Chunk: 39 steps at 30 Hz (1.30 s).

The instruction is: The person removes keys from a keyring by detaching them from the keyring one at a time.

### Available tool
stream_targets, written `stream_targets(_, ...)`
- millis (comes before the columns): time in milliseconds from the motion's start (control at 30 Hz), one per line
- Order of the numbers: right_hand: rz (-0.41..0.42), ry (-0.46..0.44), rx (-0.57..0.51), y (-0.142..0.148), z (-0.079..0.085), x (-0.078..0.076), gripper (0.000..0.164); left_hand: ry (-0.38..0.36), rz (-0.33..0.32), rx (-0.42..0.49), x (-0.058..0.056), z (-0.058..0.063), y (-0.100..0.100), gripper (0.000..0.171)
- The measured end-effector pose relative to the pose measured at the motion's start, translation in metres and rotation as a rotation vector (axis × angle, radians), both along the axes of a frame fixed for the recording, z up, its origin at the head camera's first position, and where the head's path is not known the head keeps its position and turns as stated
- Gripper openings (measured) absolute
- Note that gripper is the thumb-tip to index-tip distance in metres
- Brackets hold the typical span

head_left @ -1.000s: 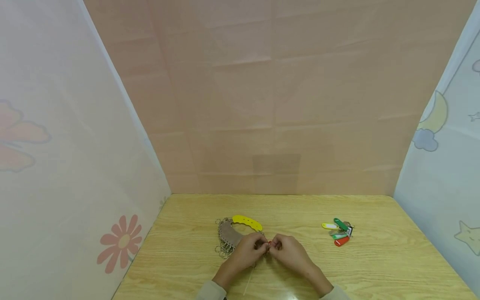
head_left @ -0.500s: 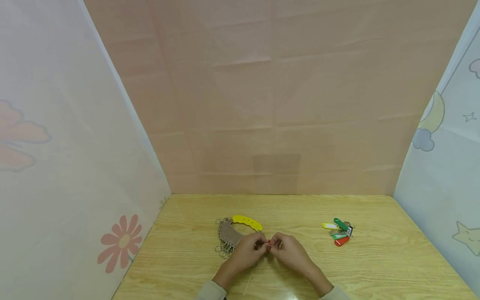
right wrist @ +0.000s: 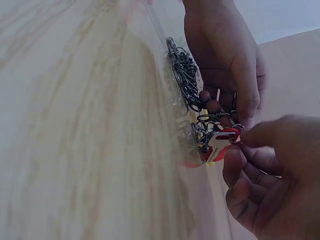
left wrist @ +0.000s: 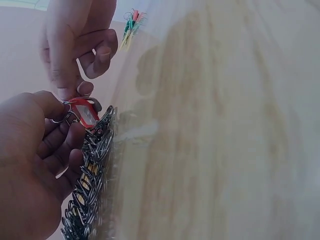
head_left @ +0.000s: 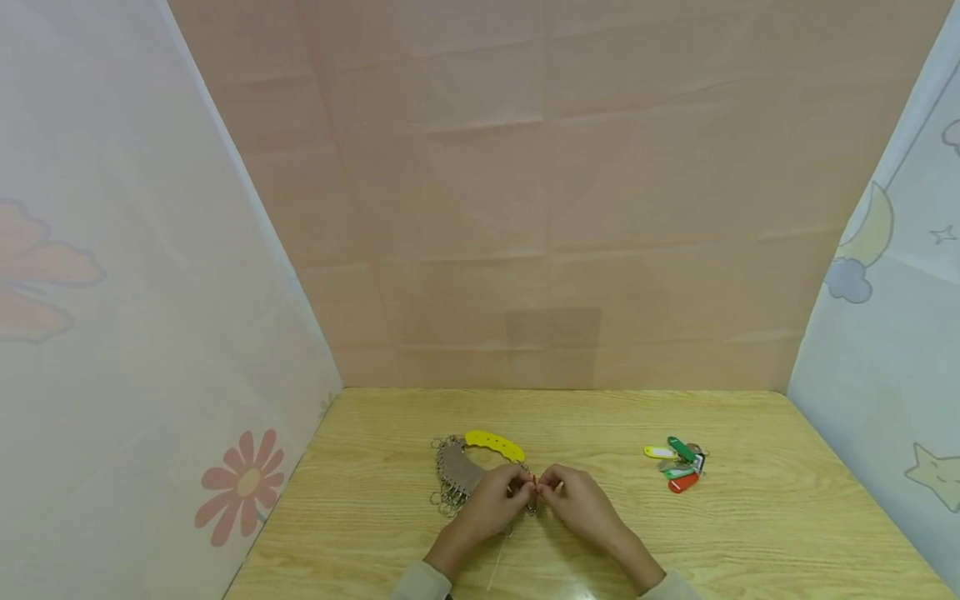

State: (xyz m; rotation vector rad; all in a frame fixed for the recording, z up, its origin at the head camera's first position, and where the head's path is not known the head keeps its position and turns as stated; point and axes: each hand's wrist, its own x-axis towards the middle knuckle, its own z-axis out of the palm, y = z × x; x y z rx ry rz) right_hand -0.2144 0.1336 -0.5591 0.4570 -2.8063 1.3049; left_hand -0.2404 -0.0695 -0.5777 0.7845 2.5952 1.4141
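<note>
A crescent-shaped key holder lies on the table, with a grey-brown plate [head_left: 455,467], a yellow handle [head_left: 495,445] and many wire hooks [left wrist: 90,180] along its edge. At its right end, my left hand [head_left: 489,503] pinches one of the wire hooks between thumb and index finger. My right hand [head_left: 583,505] meets it there and pinches a red key tag [left wrist: 86,113] by its ring end. A silver key [right wrist: 218,142] hangs with the tag, close against the hooks. Fingers of both hands partly hide the ring and hook where they meet.
On the right of the table lies a bunch of keys with a yellow tag [head_left: 660,452], green tags [head_left: 681,448] and a red tag [head_left: 683,483]. A thin pale string [head_left: 497,567] lies near the left forearm. Cloth walls stand at the back and both sides.
The red tag has turned between the fingers and now shows narrow and upright, shifted slightly left. The right fingertips moved slightly left; the left hand, holder and key bunch stay put.
</note>
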Motion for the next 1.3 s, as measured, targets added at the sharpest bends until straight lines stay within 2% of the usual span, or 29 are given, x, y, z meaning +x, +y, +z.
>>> stream_targets(167, 0.014, -0.011, -0.013, -0.0002, -0.0002, 0.0005, 0.014, -0.013, 0.005, 0.002, 0.0, 0.0014, 0.0003, 0.014)
stream_targets(267, -0.003, 0.016, 0.016, -0.0018, -0.0003, 0.0011, 0.021, -0.011, 0.003, 0.002, 0.0, 0.002, 0.0004, 0.014)
stream_targets(600, 0.012, 0.091, 0.083, -0.0052, -0.0019, 0.0008, 0.012, 0.036, -0.016, 0.016, -0.0001, 0.0006, 0.0012, 0.013)
stream_targets(1067, -0.003, 0.084, 0.111, -0.0073, 0.0001, 0.0017, 0.018, 0.02, -0.013, 0.021, 0.0001, -0.0002, 0.0009, 0.013)
stream_targets(1300, -0.021, 0.116, 0.155, -0.009, -0.0028, -0.0004, 0.021, 0.026, -0.004, 0.014, -0.0012, -0.0005, 0.0019, 0.013)
